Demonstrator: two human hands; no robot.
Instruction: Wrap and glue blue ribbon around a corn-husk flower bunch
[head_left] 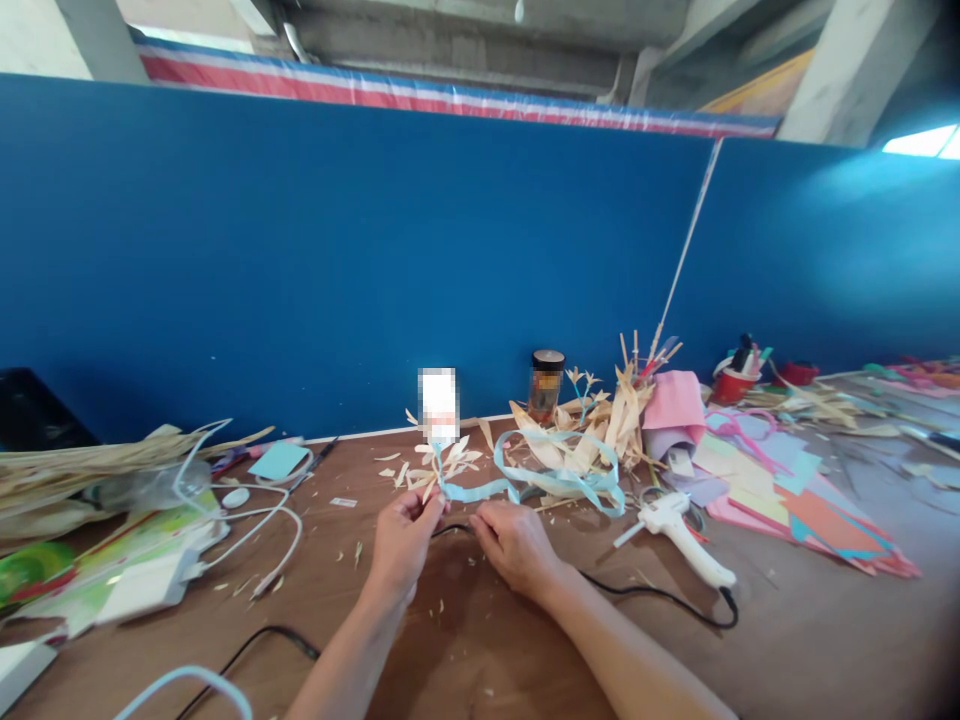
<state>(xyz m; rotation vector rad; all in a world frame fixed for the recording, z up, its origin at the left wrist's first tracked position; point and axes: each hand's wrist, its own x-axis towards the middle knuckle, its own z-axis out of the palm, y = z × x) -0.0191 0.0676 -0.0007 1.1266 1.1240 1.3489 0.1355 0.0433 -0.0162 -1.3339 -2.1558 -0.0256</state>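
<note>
My left hand (409, 530) pinches a small stem with pale husk leaves (454, 458) near its lower end. Light blue tape (480, 491) is wound on that stem and runs off to the right, behind my right hand, into loose loops. My right hand (517, 545) rests close by with its fingers curled closed; what they hold, if anything, is hidden. Dry corn husks (626, 415) lie in a heap beyond the loops. Right of my right hand lies a white glue gun (686, 535) with a black cord.
A dark-lidded jar (547, 385) stands by the blue partition (360, 270). Coloured paper sheets (802, 500) spread on the right, near a red pen cup (733, 382). White cables (289, 510), a white adapter (146, 590) and husk bundles (97, 465) lie left. Scraps litter the brown table (480, 640).
</note>
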